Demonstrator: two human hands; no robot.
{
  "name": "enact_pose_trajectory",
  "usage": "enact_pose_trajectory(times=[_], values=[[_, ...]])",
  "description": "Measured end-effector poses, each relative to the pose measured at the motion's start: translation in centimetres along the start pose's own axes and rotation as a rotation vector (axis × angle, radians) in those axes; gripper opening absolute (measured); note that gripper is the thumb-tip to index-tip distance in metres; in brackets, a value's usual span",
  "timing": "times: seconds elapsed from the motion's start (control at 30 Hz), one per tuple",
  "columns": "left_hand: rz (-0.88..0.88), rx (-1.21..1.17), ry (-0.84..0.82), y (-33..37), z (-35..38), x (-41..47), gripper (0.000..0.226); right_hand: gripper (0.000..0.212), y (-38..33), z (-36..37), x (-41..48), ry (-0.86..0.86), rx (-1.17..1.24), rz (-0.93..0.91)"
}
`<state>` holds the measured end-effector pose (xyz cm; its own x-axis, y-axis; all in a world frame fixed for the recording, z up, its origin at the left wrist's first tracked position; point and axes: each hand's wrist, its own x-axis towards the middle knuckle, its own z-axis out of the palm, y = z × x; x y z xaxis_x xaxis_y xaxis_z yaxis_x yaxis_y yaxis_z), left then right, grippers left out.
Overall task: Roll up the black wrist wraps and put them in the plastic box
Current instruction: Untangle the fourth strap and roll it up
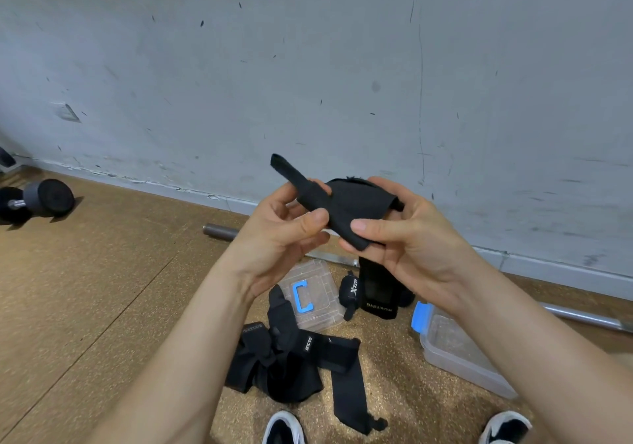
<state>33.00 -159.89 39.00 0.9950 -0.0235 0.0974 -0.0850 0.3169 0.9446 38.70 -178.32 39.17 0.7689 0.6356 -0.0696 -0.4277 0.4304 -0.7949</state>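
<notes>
Nearest, your shoes (pixel 283 428) stand on the cork floor (pixel 102 306). Just beyond them lies a heap of loose wraps (pixel 291 358), unrolled, with one strap trailing toward you. To its right sits the plastic box (pixel 455 351), open, with a blue clip at its far end. The clear lid (pixel 318 279) lies behind the heap, and a rolled wrap (pixel 350 292) sits just beside the lid's right edge.

Above these, you hold one black wrist wrap (pixel 346 203) in the air. Your left hand (pixel 281 231) pinches its narrow strap between thumb and fingers. Your right hand (pixel 407 234) has thumb and fingers clamped on the wider folded part.

Farther off, a barbell (pixel 219 231) lies along the scuffed grey wall (pixel 308 66), and a dumbbell (pixel 37 200) is at far left.
</notes>
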Motion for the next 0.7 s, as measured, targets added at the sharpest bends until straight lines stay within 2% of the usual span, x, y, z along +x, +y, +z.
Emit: enact_pose_trajectory(times=[0.13,0.23,0.3,0.43,0.5,0.63,0.7], values=[[0.066,-0.006,0.203,0.0,1.3,0.1,0.029,0.079,0.6,0.2,0.2,0.038,0.022,0.023],[0.052,0.041,0.334,0.1,1.9,0.2,0.015,0.050,0.5,0.4,0.1,0.054,0.088,0.044],[0.032,0.083,0.367,0.2,2.2,0.2,0.016,0.034,0.4,0.5,0.0,0.085,0.109,0.068],[0.006,0.167,0.391,-0.1,2.3,0.3,0.022,0.026,0.7,0.6,0.1,0.161,0.033,0.012],[-0.003,0.140,0.408,-0.4,2.3,0.4,0.025,0.029,1.1,0.8,0.1,0.156,-0.050,-0.024],[0.015,0.129,0.472,-1.1,2.5,0.7,0.024,0.067,1.8,0.9,0.1,0.083,-0.233,-0.069],[0.024,0.117,0.439,-1.2,2.5,0.7,0.018,0.073,1.8,0.9,0.1,0.093,-0.276,-0.089]])
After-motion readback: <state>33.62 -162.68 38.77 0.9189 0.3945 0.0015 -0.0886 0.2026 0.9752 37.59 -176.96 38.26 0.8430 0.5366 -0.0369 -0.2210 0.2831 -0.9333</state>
